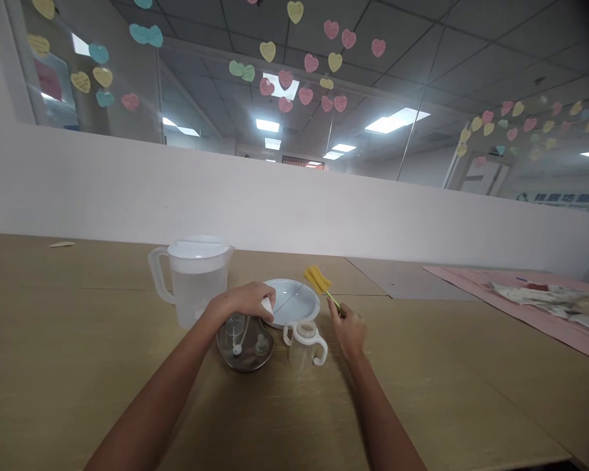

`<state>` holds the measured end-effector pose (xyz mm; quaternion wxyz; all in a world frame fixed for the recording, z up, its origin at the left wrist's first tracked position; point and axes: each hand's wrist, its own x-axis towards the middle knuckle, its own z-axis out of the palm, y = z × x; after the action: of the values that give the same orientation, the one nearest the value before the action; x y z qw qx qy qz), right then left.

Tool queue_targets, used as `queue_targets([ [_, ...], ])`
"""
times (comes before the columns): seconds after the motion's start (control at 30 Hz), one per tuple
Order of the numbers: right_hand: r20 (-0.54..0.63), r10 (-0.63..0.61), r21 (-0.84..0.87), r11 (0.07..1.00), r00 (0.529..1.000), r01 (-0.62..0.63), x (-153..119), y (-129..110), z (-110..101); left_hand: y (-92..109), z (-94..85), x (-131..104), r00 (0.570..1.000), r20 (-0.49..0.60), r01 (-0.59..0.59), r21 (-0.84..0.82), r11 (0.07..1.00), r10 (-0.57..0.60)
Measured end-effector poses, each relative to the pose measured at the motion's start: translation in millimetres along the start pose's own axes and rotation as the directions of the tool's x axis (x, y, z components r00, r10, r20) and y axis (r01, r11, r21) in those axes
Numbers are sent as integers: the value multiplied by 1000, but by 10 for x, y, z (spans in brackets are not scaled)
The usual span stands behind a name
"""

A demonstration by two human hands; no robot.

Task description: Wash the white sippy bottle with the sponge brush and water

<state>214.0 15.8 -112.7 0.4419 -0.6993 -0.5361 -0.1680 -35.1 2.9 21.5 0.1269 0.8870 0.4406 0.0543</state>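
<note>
My left hand (252,301) is closed on a small white piece (267,305), from which a thin line runs over the white bowl (304,311). My right hand (347,325) grips the green handle of a yellow sponge brush (318,279), its head raised beside the bowl's right rim. Between my hands, in front of the bowl, a clear bottle (303,352) with two white handles stands open at the top. Below my left hand lies a dark tray (249,364) holding a clear cup, a thin tube with a white end, and a small clear part.
A lidded translucent pitcher (196,281) stands left of the bowl, close behind my left forearm. A pink sheet (451,276) with cloths and papers lies at the far right, beside a grey mat (407,281). A white wall borders the table's back.
</note>
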Motion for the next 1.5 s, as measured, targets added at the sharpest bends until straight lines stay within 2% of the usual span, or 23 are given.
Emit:
queue_targets([
  [0.13,9,3,5,1000,1000,-3,-9,-12,-8,-65,41,10,993,110,43,68,997,-50],
  [0.23,30,9,14,1000,1000,-9,-12,-23,-18,-86,58,15,989,127,65,107,992,-78],
  [0.37,34,-2,36,999,999,1,-17,-26,-14,-67,59,0,981,192,19,79,997,-34],
  [0.43,32,-2,40,999,999,1,-18,-23,-10,-33,59,-13,973,223,37,92,995,-57],
  [0.6,43,5,30,1000,999,-6,-13,-18,-8,130,107,0,955,177,200,206,958,-237],
  [0.77,64,11,25,1000,998,-13,-7,-7,8,246,257,66,941,121,257,349,901,-315],
  [0.9,69,13,32,999,998,-15,-7,-6,9,245,365,91,941,91,276,349,896,-325],
  [1.3,109,2,19,1000,994,-4,1,-25,-26,93,492,143,952,66,273,257,927,-299],
  [1.5,114,21,10,1000,993,-22,6,-24,-21,163,421,116,946,67,284,308,908,-318],
])
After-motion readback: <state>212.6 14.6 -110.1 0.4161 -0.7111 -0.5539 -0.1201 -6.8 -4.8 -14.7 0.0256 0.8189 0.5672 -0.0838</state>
